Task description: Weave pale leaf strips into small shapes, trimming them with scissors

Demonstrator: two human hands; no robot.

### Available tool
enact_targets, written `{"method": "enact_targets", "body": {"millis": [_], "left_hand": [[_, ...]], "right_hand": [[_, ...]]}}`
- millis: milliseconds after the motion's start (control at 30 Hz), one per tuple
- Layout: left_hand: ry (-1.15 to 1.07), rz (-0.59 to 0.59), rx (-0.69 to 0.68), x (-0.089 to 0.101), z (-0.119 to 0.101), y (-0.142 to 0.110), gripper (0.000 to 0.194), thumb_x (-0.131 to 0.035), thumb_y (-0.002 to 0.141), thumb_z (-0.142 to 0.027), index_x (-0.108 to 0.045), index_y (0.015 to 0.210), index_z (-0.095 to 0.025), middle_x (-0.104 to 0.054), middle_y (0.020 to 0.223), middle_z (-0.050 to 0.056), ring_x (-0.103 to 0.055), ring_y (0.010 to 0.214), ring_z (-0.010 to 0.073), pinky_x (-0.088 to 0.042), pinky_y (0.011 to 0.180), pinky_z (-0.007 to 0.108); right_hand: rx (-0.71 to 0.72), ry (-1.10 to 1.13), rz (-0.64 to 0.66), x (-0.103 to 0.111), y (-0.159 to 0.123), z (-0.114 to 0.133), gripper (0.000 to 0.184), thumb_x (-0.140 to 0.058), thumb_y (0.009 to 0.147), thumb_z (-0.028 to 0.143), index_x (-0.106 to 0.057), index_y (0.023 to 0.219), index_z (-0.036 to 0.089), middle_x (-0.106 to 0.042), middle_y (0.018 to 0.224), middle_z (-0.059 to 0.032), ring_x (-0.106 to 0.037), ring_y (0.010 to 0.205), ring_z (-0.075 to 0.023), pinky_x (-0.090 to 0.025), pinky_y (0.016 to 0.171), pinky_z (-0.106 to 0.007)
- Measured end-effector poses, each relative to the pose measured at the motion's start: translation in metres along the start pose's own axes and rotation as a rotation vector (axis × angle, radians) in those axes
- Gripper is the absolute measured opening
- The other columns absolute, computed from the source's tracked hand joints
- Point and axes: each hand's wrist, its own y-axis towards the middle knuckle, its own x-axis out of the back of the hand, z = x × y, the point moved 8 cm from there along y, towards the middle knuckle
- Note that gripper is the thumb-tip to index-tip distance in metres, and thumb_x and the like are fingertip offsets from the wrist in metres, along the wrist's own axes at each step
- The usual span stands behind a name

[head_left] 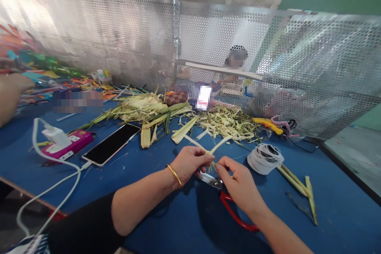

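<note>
My left hand (190, 163), with a gold bangle at the wrist, pinches pale green-yellow plant strips (220, 145) between thumb and fingers. The strips fan out beyond the fingertips in two directions. Close against it, my right hand (238, 179) has its thumb and fingers pinched at the lower ends of the same strips. Its fingertips partly hide what they grip. Scissors (212, 180) with red handles lie on the table beneath both hands, partly covered by my right hand. A wide pale husk piece (185, 130) rests just beyond my left hand.
Heaps of husk (143, 107) and shredded strips (228, 123) lie along the perforated metal screen (133, 43). A white cord roll (265, 158) and cut stalks (297, 182) are at right. A phone (112, 144) and purple power strip (68, 147) with cables sit left. Another person's arm (10, 95) reaches in.
</note>
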Motion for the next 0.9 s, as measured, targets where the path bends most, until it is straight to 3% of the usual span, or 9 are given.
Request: {"method": "enact_targets", "body": {"millis": [133, 333, 467, 633, 767, 833, 900], "left_hand": [[0.000, -0.003, 0.021, 0.003, -0.004, 0.000, 0.032, -0.076, 0.063, -0.040, -0.061, 0.066, -0.012, -0.054, 0.053, -0.004, -0.037, 0.040, 0.0023, -0.019, 0.038, 0.018], [-0.020, 0.145, 0.103, -0.011, 0.003, -0.004, 0.042, -0.075, 0.059, -0.051, -0.063, 0.068, -0.011, -0.059, 0.060, -0.001, -0.039, 0.039, 0.0024, -0.017, 0.035, 0.018], [-0.014, 0.190, 0.140, -0.016, 0.007, -0.007, 0.048, -0.067, 0.065, -0.059, -0.064, 0.072, -0.012, -0.058, 0.057, -0.001, -0.039, 0.038, 0.0030, -0.019, 0.035, 0.018], [0.093, 0.157, 0.187, -0.013, 0.007, -0.009, 0.032, -0.069, 0.065, -0.043, -0.070, 0.074, -0.012, -0.050, 0.048, -0.004, -0.036, 0.037, 0.0032, -0.019, 0.035, 0.018], [0.121, 0.179, 0.204, -0.014, 0.008, -0.009, 0.022, -0.067, 0.066, -0.035, -0.071, 0.068, -0.013, -0.047, 0.046, -0.005, -0.034, 0.035, 0.0034, -0.017, 0.035, 0.019], [0.122, 0.193, 0.202, -0.015, 0.009, -0.009, 0.022, -0.067, 0.066, -0.035, -0.071, 0.068, -0.013, -0.047, 0.045, -0.005, -0.034, 0.036, 0.0036, -0.017, 0.035, 0.019], [0.140, 0.199, 0.196, -0.015, 0.009, -0.010, 0.023, -0.068, 0.065, -0.036, -0.071, 0.068, -0.013, -0.047, 0.045, -0.004, -0.034, 0.036, 0.0040, -0.017, 0.036, 0.019]], "right_hand": [[-0.078, 0.254, 0.073, -0.001, 0.000, -0.004, 0.033, -0.050, 0.084, 0.040, -0.047, 0.060, 0.019, -0.042, 0.054, 0.0046, -0.036, 0.052, -0.0099, -0.028, 0.050, -0.023], [-0.333, 0.604, -0.051, 0.000, 0.006, -0.034, 0.047, -0.065, 0.068, 0.063, -0.063, 0.067, 0.015, -0.056, 0.058, 0.0005, -0.046, 0.055, -0.0112, -0.035, 0.054, -0.024], [-0.381, 0.787, -0.069, -0.006, 0.006, -0.038, 0.041, -0.074, 0.062, 0.055, -0.062, 0.067, 0.016, -0.059, 0.060, 0.0004, -0.046, 0.054, -0.0096, -0.036, 0.054, -0.023], [-0.324, 0.728, -0.163, 0.001, 0.003, -0.033, 0.036, -0.073, 0.063, 0.049, -0.057, 0.059, 0.018, -0.054, 0.054, 0.0025, -0.045, 0.052, -0.0105, -0.037, 0.054, -0.025], [-0.331, 0.635, -0.215, 0.002, 0.003, -0.043, 0.035, -0.067, 0.069, 0.046, -0.050, 0.054, 0.019, -0.047, 0.048, 0.0037, -0.042, 0.047, -0.0110, -0.035, 0.049, -0.026], [-0.301, 0.533, -0.279, 0.010, 0.004, -0.048, 0.027, -0.064, 0.072, 0.044, -0.055, 0.065, 0.019, -0.053, 0.054, 0.0016, -0.048, 0.053, -0.0139, -0.041, 0.054, -0.029], [-0.200, 0.343, -0.446, 0.031, 0.003, -0.044, 0.030, -0.063, 0.074, 0.041, -0.060, 0.092, 0.017, -0.063, 0.077, -0.0052, -0.057, 0.071, -0.0201, -0.047, 0.068, -0.035]]}}
